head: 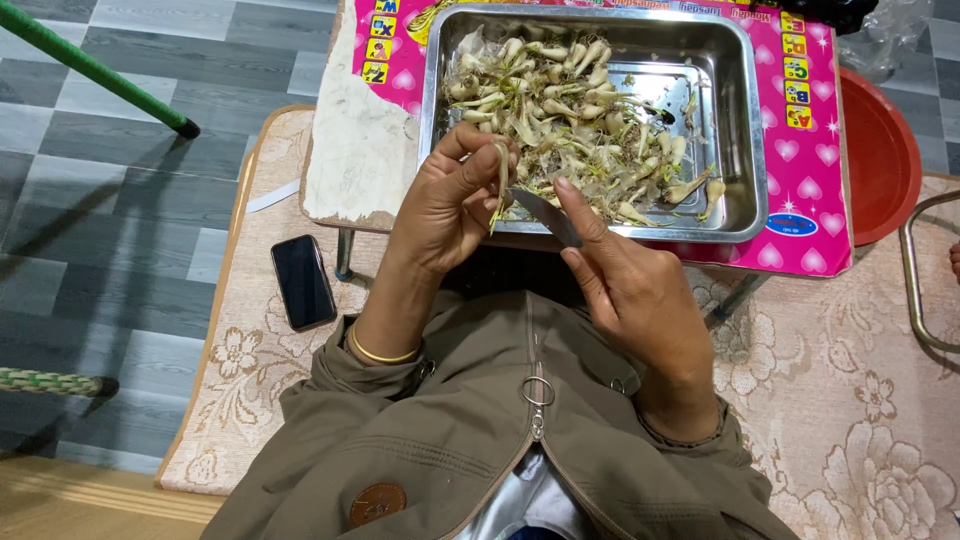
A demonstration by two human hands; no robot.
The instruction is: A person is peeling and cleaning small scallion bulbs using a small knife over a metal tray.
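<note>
Bulb [501, 172] upright, long axis vertical, pinched between thumb and fingers of left hand [447, 205], roots hanging just left of knife [548, 217] tip; right hand [640, 290] fingers clamped on knife, tray [745, 150] beyond both.
</note>
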